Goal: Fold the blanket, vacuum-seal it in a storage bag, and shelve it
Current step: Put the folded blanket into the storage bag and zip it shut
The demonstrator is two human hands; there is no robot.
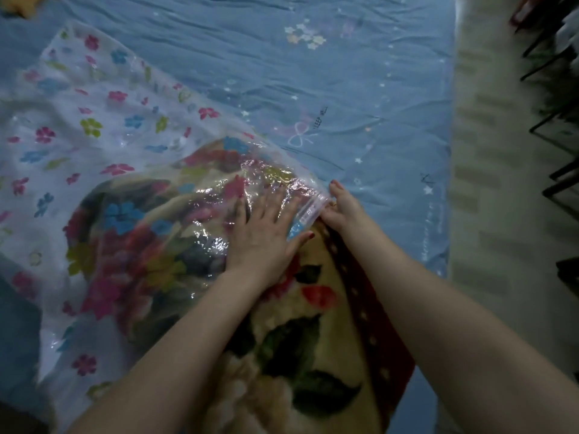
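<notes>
1. Blanket (313, 339), floral and folded, lies on the bed (313, 73), far half inside the flower-printed storage bag (94, 120), near half outside.
2. Left hand (266, 236) presses it with fingers spread, reaching under the plastic.
3. Right hand (340, 208) pinches the bag's mouth rim.
4. Best to hold the mouth wide while pushing the blanket deeper.
5. Open sheet lies far and right; the bed edge is at right.

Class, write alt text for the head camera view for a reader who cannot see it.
A left hand lies inside a clear flower-printed plastic storage bag, pushing in a cream floral fleece blanket, while the right hand grips the bag's opening on a blue bedsheet.
</notes>
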